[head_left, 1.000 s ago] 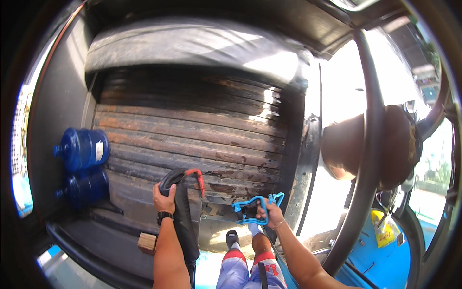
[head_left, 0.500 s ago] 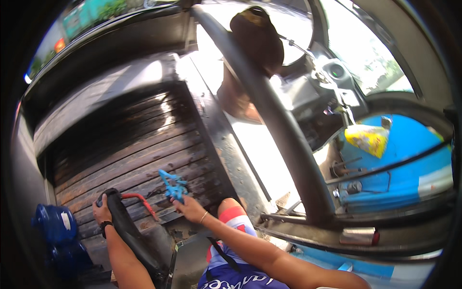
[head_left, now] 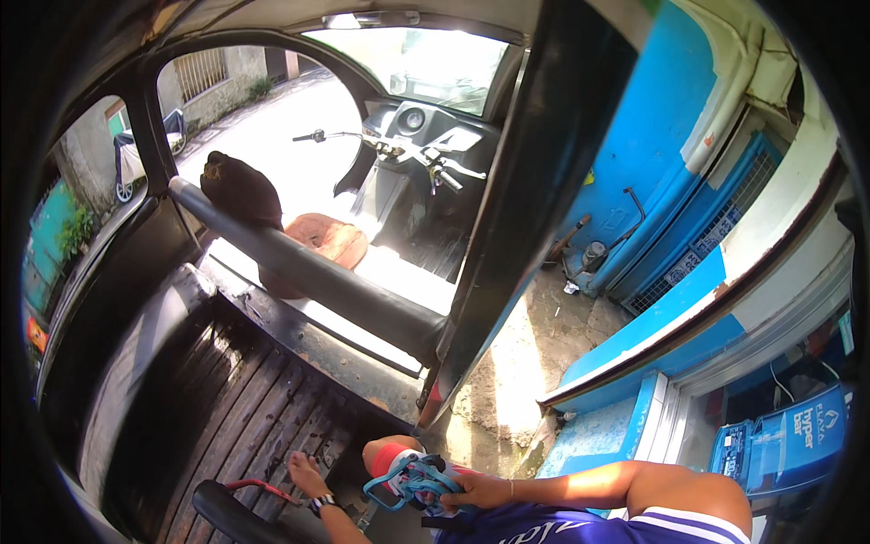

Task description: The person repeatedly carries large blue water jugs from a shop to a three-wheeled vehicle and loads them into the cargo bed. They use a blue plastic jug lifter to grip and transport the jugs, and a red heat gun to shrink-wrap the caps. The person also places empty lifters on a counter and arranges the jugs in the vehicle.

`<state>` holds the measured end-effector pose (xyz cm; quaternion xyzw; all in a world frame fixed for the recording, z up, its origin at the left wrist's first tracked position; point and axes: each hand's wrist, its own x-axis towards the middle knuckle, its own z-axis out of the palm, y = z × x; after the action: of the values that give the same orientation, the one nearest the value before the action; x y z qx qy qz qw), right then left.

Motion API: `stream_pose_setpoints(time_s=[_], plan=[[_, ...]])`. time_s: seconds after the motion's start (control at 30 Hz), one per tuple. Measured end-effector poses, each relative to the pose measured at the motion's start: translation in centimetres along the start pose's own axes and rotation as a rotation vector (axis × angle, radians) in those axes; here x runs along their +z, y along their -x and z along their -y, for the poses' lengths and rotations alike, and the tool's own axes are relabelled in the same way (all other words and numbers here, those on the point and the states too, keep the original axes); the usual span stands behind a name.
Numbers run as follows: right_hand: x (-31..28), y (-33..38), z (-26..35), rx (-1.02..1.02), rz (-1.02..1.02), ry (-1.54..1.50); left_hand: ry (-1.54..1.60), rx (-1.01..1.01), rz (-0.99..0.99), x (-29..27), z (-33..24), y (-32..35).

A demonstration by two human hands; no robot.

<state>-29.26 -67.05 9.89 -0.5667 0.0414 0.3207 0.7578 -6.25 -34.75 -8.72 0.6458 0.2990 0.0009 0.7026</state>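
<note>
My right hand [head_left: 480, 492] is closed around a tangled bundle of light blue cord or straps [head_left: 419, 482], close over my lap. A thin bracelet is on that wrist. My left hand [head_left: 306, 473], with a dark watch on its wrist, reaches over the wooden slatted floor [head_left: 217, 435]. Its fingers look loosely apart, with nothing seen in them. Beside it a curved red bar or hose [head_left: 263, 487] comes from behind a black padded piece [head_left: 237, 517]. Whether the left hand touches the red piece is hard to tell.
Ahead, a black padded rail [head_left: 317, 283] crosses before a brown seat [head_left: 326, 238] and handlebars [head_left: 399, 150]. A dark upright post [head_left: 530, 172] stands right of it. Outside are a blue wall [head_left: 662, 100], concrete ground [head_left: 507, 367] and a blue box [head_left: 802, 435] behind glass.
My view has swung to the right. My left hand has left the black padded piece and is past the red bar. The blue bundle in my right hand has come nearer my lap.
</note>
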Motion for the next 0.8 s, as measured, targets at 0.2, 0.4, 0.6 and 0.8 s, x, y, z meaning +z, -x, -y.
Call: stream_pose_setpoints(time_s=[0.2,0.4,0.6,0.8], plan=[[-1.4,2.6,-0.5,-0.054,-0.246,0.371,0.038,0.153,0.426,3.5,0.1,29.8],[-3.7,3.4,-2.4,0.078,-0.151,0.497,0.029,-0.098,0.333,5.3,6.8,28.9],[-12.6,6.4,-4.9,0.114,-0.402,0.516,-0.501,0.076,0.378,12.3,8.8,27.1],[-25.4,13.6,-3.5,0.062,-0.702,0.468,-0.320,-0.702,1.081,33.2,3.4,36.8]])
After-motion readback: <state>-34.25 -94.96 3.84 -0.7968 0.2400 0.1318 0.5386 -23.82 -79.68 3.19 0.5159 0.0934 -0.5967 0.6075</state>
